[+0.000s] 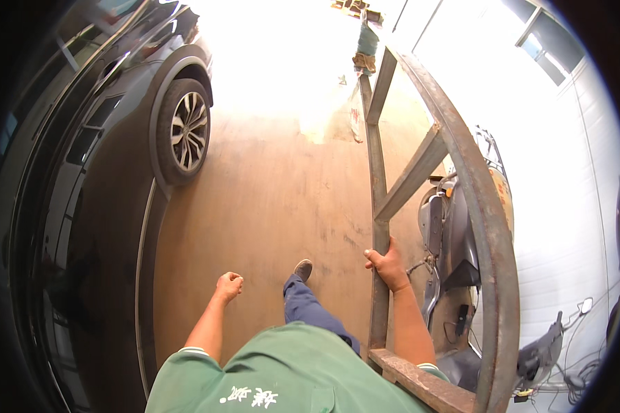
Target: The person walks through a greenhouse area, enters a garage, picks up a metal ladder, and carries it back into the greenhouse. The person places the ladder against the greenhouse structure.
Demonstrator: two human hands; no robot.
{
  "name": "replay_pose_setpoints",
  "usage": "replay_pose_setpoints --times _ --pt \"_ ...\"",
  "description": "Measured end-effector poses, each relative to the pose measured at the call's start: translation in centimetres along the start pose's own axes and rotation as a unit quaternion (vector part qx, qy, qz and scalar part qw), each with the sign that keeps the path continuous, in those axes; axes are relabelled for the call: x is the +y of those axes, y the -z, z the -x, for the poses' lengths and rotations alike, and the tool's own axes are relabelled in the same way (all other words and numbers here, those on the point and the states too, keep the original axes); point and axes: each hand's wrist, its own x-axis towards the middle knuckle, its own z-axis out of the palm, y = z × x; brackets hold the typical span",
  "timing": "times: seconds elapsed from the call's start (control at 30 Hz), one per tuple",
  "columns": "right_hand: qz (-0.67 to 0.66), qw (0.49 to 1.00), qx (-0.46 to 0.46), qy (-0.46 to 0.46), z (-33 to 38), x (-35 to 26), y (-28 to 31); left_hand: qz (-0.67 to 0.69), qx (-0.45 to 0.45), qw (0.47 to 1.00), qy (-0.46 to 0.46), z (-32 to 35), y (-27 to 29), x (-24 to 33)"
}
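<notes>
My right hand [387,265] is wrapped round the near-side bar of a long, rusty steel frame [417,172], made of two rails joined by crosspieces like a ladder. The frame runs along my right side and away ahead of me, and my forearm passes between its rails. A reddish-brown end crosspiece [424,380] lies close beside my body. My left hand [230,286] hangs free over the floor, fingers curled in, with nothing visible in them. At the frame's far end is a blue-green and brown shape [366,51] that I cannot make out.
A dark car [110,206] stands along the left, its wheel [187,129] ahead. On the right, beyond the frame, an electric scooter [437,227] is parked by a white wall [558,206], with cables [585,375] lower down. The brown floor [269,186] runs toward bright light.
</notes>
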Motion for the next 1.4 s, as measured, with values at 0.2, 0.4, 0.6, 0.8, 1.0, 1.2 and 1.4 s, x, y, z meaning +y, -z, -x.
replay_pose_setpoints --times 0.2,0.4,0.6,0.8,1.0,1.2,1.4 --pt "-0.006 1.0 0.018 0.005 -19.0 -6.1 -2.7 -0.003 -0.044 0.992 0.115 -12.3 1.8 6.5" --pt "0.0 1.0 -0.004 -0.01 -37.0 -10.9 -1.7 0.059 0.011 0.982 0.179 -22.5 2.0 13.1" --pt "0.007 1.0 -0.011 0.006 -56.1 -14.8 -0.7 0.182 0.098 0.978 0.01 -37.6 -1.7 39.4" --pt "0.008 1.0 0.0 -0.006 -74.0 -24.1 -1.2 0.346 -0.143 0.854 -0.361 -40.9 -0.4 76.5" --pt "0.015 1.0 0.008 -0.024 -92.8 -26.5 -1.0 0.419 -0.5 0.447 -0.611 -45.2 -1.0 96.2" --pt "0.011 1.0 0.01 0.011 -114.1 -30.5 -1.2 0.318 -0.629 0.458 -0.541 -58.3 -1.0 111.8" --pt "0.003 1.0 0.002 0.013 -134.6 -37.5 1.2 0.406 -0.56 0.481 -0.539 -71.7 -4.9 126.0"
